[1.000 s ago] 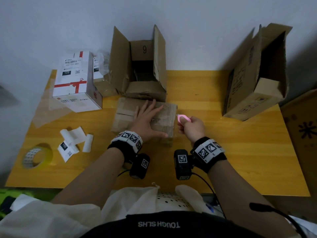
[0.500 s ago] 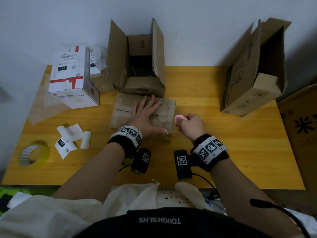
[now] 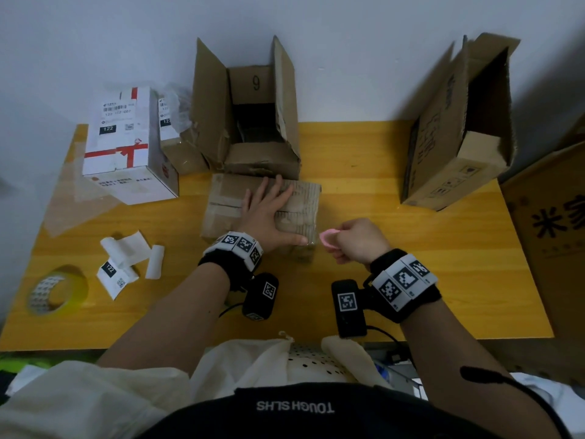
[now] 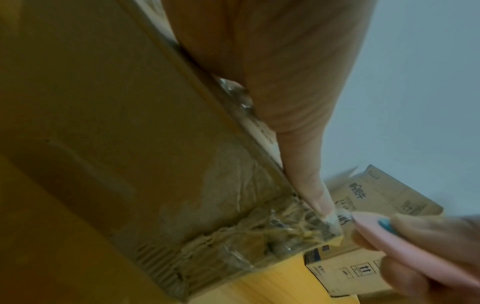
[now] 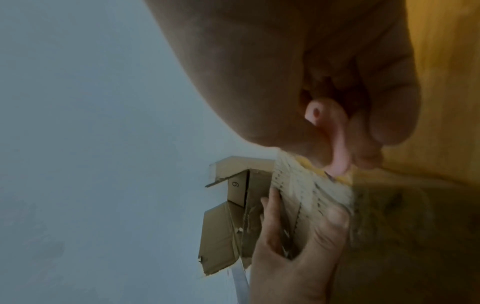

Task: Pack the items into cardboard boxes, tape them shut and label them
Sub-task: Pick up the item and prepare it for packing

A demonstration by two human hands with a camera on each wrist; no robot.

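Far to the left of our left hand (image 3: 269, 213), a roll of tape (image 3: 57, 291) lies near the front edge of the yellow wooden surface (image 3: 395, 248). Nearer that hand lie loose white labels (image 3: 126, 261), and beyond them stands a white box (image 3: 126, 150) with red stripes, a clear plastic sheet (image 3: 72, 198) spread beside it. Our left hand lies flat with fingers spread on the small taped cardboard box (image 3: 228, 201), thumb along its near edge, pressing it down at the middle of the surface. Just beyond its fingertips stands an open box marked 9 (image 3: 250, 122), flaps upright, against the pale wall (image 3: 348, 42). Just right of the small box, our right hand (image 3: 357, 242) curls its fingers around a pink cutter (image 3: 329, 239), whose tip sits close to the box's right near corner; we cannot tell whether it touches the tape there. Well to the right and beyond that hand, a larger open box (image 3: 456, 137) leans on its side against the wall. Past the surface's right edge stands a printed carton (image 3: 550, 232).
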